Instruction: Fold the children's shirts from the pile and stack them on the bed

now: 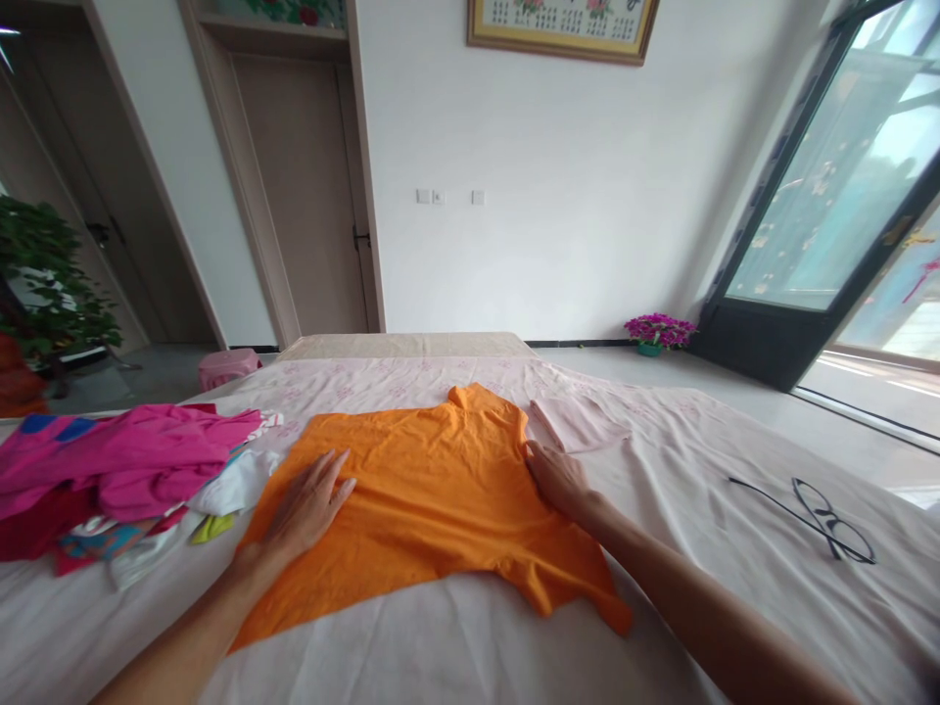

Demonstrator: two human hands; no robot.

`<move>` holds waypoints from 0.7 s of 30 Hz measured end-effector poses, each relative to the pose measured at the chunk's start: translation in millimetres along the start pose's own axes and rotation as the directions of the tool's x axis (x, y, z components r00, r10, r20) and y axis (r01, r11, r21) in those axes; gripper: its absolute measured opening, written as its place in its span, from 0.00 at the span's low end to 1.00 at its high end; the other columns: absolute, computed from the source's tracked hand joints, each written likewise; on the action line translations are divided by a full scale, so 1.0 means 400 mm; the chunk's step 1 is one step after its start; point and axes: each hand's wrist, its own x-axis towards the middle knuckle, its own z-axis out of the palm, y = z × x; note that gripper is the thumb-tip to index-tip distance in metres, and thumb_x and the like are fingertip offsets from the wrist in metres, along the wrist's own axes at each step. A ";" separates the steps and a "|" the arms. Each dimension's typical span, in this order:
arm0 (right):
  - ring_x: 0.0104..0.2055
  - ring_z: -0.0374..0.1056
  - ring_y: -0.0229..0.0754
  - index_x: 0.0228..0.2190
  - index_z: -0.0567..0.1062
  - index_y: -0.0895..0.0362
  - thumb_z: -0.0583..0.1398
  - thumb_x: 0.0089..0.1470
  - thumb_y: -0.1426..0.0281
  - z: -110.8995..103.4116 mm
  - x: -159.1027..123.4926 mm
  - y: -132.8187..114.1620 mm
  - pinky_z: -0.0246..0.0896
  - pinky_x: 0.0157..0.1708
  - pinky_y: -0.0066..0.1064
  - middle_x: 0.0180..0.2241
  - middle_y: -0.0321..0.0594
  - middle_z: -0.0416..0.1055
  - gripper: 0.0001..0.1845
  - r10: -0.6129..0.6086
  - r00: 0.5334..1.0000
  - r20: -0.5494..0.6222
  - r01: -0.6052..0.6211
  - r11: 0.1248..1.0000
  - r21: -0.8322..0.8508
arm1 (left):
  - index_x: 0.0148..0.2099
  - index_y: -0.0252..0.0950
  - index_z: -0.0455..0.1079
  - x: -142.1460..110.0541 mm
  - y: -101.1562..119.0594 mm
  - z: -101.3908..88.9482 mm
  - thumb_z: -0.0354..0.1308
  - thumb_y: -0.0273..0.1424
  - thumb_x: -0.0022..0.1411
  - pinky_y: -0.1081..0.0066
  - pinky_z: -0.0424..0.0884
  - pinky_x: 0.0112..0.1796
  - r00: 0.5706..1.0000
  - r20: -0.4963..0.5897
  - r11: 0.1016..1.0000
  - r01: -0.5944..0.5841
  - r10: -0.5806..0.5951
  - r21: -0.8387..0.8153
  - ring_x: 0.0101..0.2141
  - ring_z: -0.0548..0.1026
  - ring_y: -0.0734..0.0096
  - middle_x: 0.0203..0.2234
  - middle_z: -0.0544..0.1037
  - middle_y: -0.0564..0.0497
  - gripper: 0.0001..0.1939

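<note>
An orange T-shirt (433,499) lies spread flat on a bed covered by a pale pink sheet (661,460). My left hand (305,509) rests palm down on the shirt's left part, fingers stretched out. At the shirt's right edge my right hand (556,477) lies flat, fingers on the cloth near the sleeve. Neither hand grips anything.
A pile of pink, red and white clothes (110,480) lies on the bed to the left. A folded pale pink cloth (577,421) sits just beyond my right hand. Glasses (829,519) lie on the sheet at the right. A pink stool (227,367) stands behind the bed.
</note>
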 end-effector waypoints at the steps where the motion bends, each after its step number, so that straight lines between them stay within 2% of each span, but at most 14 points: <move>1: 0.44 0.70 0.50 0.50 0.66 0.55 0.44 0.65 0.69 -0.002 -0.001 0.009 0.57 0.35 0.35 0.46 0.49 0.72 0.17 -0.008 1.000 0.005 0.008 1.000 -0.021 | 0.67 0.34 0.54 -0.009 0.001 -0.007 0.43 0.44 0.68 0.56 0.54 0.62 1.000 0.010 1.000 -0.023 0.023 -0.001 0.64 0.56 0.59 0.64 0.60 0.41 0.31; 5: 0.40 0.71 0.52 0.49 0.68 0.59 0.43 0.64 0.73 -0.009 -0.010 0.055 0.57 0.36 0.38 0.43 0.55 0.73 0.18 0.036 0.999 -0.021 -0.038 0.993 -0.110 | 0.69 0.42 0.51 -0.067 -0.012 -0.039 0.47 0.45 0.67 0.54 0.51 0.63 0.990 0.096 0.994 -0.105 0.102 0.026 0.67 0.49 0.57 0.68 0.51 0.47 0.31; 8: 0.42 0.70 0.53 0.47 0.70 0.59 0.46 0.63 0.75 -0.015 -0.026 0.070 0.57 0.37 0.39 0.43 0.55 0.72 0.17 0.030 0.996 -0.082 -0.043 0.986 -0.159 | 0.69 0.47 0.50 -0.118 -0.027 -0.073 0.47 0.44 0.67 0.54 0.50 0.63 0.974 0.160 0.985 -0.170 0.162 0.041 0.67 0.48 0.57 0.69 0.48 0.50 0.30; 10: 0.47 0.67 0.54 0.49 0.70 0.58 0.49 0.62 0.72 -0.018 -0.043 0.068 0.56 0.42 0.40 0.46 0.55 0.70 0.16 -0.033 0.984 -0.174 0.000 0.983 -0.186 | 0.68 0.51 0.51 -0.147 -0.031 -0.096 0.47 0.43 0.67 0.53 0.50 0.63 0.958 0.207 0.976 -0.213 0.198 0.051 0.67 0.50 0.57 0.69 0.49 0.52 0.29; 12: 0.51 0.63 0.53 0.52 0.69 0.55 0.51 0.62 0.69 -0.018 -0.063 0.065 0.55 0.47 0.41 0.49 0.52 0.69 0.18 -0.151 0.966 -0.210 0.112 0.976 -0.186 | 0.68 0.53 0.51 -0.171 -0.033 -0.113 0.46 0.43 0.68 0.52 0.51 0.63 0.945 0.239 0.966 -0.249 0.225 0.073 0.66 0.52 0.57 0.68 0.52 0.53 0.28; 14: 0.52 0.62 0.50 0.54 0.68 0.52 0.51 0.62 0.69 -0.017 -0.085 0.068 0.54 0.49 0.39 0.50 0.48 0.68 0.19 -0.268 0.952 -0.149 0.246 0.957 -0.152 | 0.68 0.53 0.50 -0.191 -0.037 -0.124 0.45 0.43 0.68 0.52 0.53 0.62 0.938 0.238 0.953 -0.284 0.252 0.107 0.65 0.55 0.57 0.67 0.54 0.52 0.27; 16: 0.51 0.63 0.47 0.52 0.70 0.52 0.50 0.62 0.72 -0.021 -0.105 0.078 0.55 0.49 0.37 0.50 0.46 0.69 0.19 -0.317 0.946 -0.072 0.308 0.944 -0.118 | 0.68 0.52 0.51 -0.209 -0.046 -0.130 0.45 0.43 0.68 0.54 0.55 0.62 0.935 0.208 0.938 -0.318 0.287 0.140 0.64 0.57 0.58 0.67 0.56 0.51 0.27; 18: 0.51 0.64 0.47 0.49 0.73 0.53 0.51 0.60 0.75 -0.036 -0.126 0.091 0.55 0.49 0.36 0.49 0.47 0.70 0.18 -0.310 0.949 -0.059 0.303 0.947 -0.102 | 0.68 0.51 0.52 -0.229 -0.060 -0.137 0.47 0.43 0.68 0.57 0.56 0.61 0.933 0.173 0.927 -0.343 0.316 0.153 0.64 0.59 0.59 0.66 0.58 0.51 0.28; 21: 0.47 0.67 0.47 0.45 0.74 0.54 0.55 0.58 0.72 -0.077 -0.170 0.106 0.58 0.44 0.34 0.45 0.45 0.72 0.15 -0.286 0.953 -0.103 0.287 0.958 -0.007 | 0.67 0.50 0.55 -0.268 -0.089 -0.160 0.51 0.43 0.66 0.62 0.59 0.60 0.931 0.138 0.927 -0.355 0.338 0.124 0.62 0.61 0.61 0.65 0.61 0.51 0.29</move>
